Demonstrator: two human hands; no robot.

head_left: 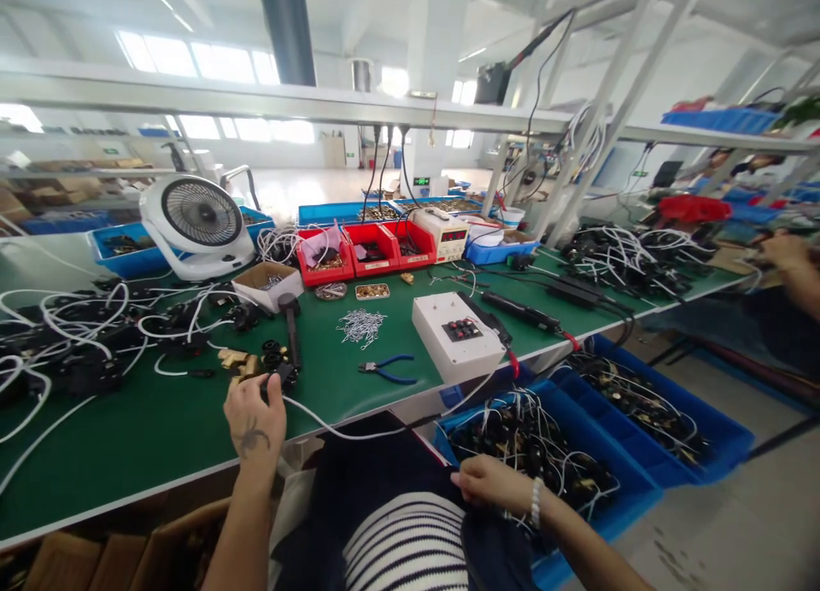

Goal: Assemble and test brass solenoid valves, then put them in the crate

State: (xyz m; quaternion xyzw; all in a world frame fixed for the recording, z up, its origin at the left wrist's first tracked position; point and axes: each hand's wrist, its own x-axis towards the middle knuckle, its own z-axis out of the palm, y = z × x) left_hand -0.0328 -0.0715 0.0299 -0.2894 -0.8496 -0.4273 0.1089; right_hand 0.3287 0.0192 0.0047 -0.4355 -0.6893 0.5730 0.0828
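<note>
At the bench's front edge, my left hand (256, 416) is closed around a small black part (277, 384), mostly hidden by the fingers. A white cable (346, 435) runs from beside it across my lap to the right. Brass fittings (237, 362) and small black rings (274, 352) lie just beyond that hand. My right hand (490, 482) is closed above my lap, beside a blue bin (631, 510) of cabled black parts; whatever its fingers hold is hidden. Blue-handled cutting pliers (388, 369) and a pile of small metal pins (362, 326) lie on the green mat.
A white switch box (458, 339) stands right of the pliers, near a black electric screwdriver (522, 311). Red bins (325, 266), a power supply (442, 234) and a white fan (198, 224) line the back. Tangled cables (70, 335) cover the left side. Another person's hand (785, 251) shows far right.
</note>
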